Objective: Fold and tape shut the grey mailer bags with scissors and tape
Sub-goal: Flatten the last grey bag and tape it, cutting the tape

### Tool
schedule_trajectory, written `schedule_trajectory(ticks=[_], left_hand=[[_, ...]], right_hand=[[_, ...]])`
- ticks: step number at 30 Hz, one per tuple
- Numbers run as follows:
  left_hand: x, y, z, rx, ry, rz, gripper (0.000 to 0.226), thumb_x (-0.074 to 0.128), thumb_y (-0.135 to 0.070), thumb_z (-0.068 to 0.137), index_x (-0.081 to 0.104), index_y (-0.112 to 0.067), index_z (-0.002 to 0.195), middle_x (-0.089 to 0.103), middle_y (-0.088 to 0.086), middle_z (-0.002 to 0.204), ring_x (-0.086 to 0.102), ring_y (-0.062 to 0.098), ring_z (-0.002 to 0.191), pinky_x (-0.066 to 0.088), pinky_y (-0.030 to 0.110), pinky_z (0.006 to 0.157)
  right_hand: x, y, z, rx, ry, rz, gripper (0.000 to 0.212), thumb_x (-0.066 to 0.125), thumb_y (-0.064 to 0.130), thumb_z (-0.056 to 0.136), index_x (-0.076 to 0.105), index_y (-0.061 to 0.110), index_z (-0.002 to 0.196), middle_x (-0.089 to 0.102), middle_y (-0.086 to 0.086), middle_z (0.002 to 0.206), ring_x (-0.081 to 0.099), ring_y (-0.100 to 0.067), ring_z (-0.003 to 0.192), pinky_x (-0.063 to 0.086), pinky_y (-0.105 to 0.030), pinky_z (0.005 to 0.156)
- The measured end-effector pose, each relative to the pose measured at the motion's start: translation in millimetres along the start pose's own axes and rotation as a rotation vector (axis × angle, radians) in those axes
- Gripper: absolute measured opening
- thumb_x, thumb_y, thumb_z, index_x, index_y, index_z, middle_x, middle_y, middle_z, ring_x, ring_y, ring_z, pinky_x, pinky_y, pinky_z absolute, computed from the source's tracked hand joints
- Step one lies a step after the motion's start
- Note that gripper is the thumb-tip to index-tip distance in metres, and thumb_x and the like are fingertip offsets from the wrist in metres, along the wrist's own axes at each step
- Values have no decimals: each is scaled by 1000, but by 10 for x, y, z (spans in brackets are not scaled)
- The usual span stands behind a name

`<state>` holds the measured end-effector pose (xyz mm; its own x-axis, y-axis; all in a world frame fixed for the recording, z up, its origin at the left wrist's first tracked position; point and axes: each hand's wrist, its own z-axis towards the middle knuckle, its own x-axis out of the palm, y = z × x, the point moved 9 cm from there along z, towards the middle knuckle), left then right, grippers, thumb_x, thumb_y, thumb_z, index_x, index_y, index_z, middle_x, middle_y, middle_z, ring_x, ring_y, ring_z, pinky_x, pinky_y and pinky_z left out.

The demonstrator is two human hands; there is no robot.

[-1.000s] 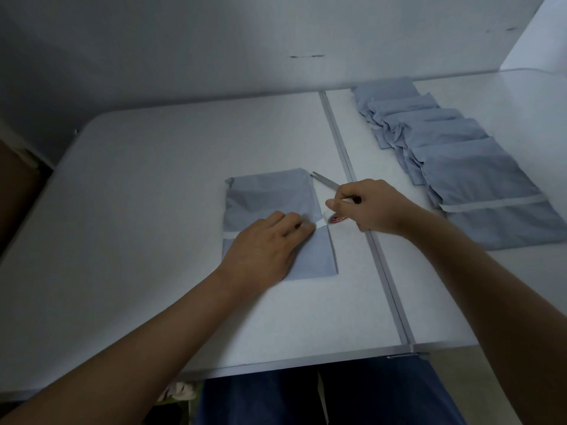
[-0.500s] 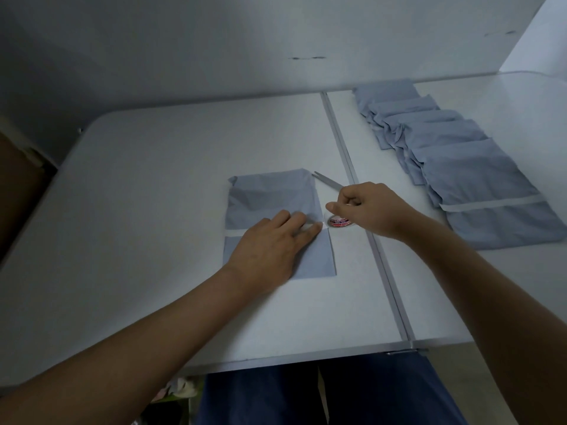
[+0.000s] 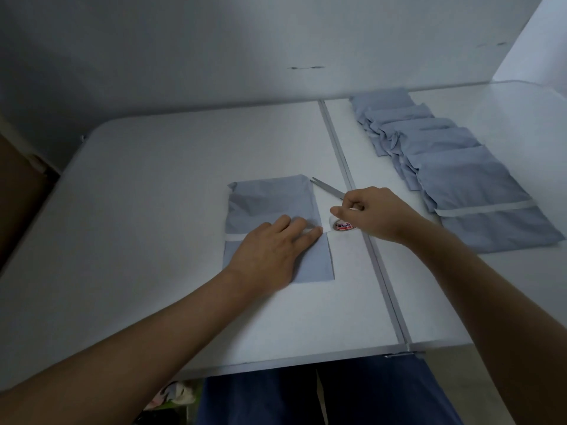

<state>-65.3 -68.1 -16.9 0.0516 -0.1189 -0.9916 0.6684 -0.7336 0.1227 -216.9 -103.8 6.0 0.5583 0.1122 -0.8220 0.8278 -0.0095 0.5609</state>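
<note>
A grey mailer bag [image 3: 270, 200] lies folded flat on the white table [image 3: 153, 210]. A white tape strip [image 3: 233, 237] crosses the bag and runs on to the right, towards the tape roll [image 3: 343, 225]. My left hand [image 3: 273, 250] lies flat on the bag over the strip, palm down. The small red-labelled roll rests on the table just right of the bag. My right hand [image 3: 371, 214] curls over it, thumb and fingertips pinched at its top. Scissors [image 3: 326, 188] lie behind the roll, blades pointing far-left, handles hidden under my right hand.
Several folded grey mailer bags [image 3: 445, 167] lie overlapped in a row at the right; the nearest carries a white tape strip [image 3: 484, 208]. A grey seam [image 3: 362, 228] splits the table front to back. Walls stand close behind and at the right.
My right hand has lowered the tape roll from just above the table onto it, beside the bag's right edge. My left hand has stayed pressed on the bag.
</note>
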Motion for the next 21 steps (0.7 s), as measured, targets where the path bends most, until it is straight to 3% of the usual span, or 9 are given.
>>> schedule_trajectory(ticks=[7, 9, 12, 17, 19, 21], left_hand=[[-22, -19, 59, -6, 27, -26, 65, 48, -22, 90, 25, -31, 150, 36, -2, 133, 39, 20, 111, 32, 27, 72], [-77, 111, 143, -74, 33, -252, 60, 48, -15, 89, 37, -32, 146, 42, -1, 127, 44, 21, 111, 40, 29, 73], [-170, 375, 372, -219, 42, -650, 52, 52, -6, 88, 51, -24, 137, 53, 4, 121, 54, 21, 109, 44, 30, 89], [-182, 226, 611, -204, 270, -921, 28, 70, -35, 85, 65, -29, 112, 66, -13, 107, 61, 5, 97, 49, 24, 89], [-174, 227, 677, -235, 248, -960, 26, 72, -36, 83, 68, -22, 105, 66, -15, 94, 60, 5, 90, 47, 22, 84], [-166, 251, 713, -252, 219, -984, 20, 74, -34, 82, 70, -23, 98, 65, -18, 86, 58, 3, 83, 44, 15, 78]], right_hand=[[58, -19, -55, 23, 5, 93, 34, 55, 45, 92, 59, 18, 73, 56, 4, 67, 52, -11, 54, 39, -25, 57], [62, -22, -72, 21, -11, 131, 33, 56, 45, 92, 62, 16, 78, 59, 2, 71, 54, -10, 52, 43, -24, 58], [75, -32, -98, 38, -22, 160, 31, 55, 48, 92, 62, 20, 79, 57, 8, 62, 53, -8, 49, 44, -23, 58], [89, -51, -110, 48, -18, 151, 33, 52, 46, 94, 59, 18, 78, 60, 0, 67, 56, -12, 55, 46, -23, 60], [4, -139, -100, 43, -98, 96, 27, 50, 36, 97, 58, 17, 79, 57, -1, 77, 54, -11, 64, 38, -15, 57], [-214, -254, -126, 30, -290, 16, 16, 50, 23, 95, 60, 16, 86, 55, -2, 89, 50, -6, 69, 33, -16, 58]])
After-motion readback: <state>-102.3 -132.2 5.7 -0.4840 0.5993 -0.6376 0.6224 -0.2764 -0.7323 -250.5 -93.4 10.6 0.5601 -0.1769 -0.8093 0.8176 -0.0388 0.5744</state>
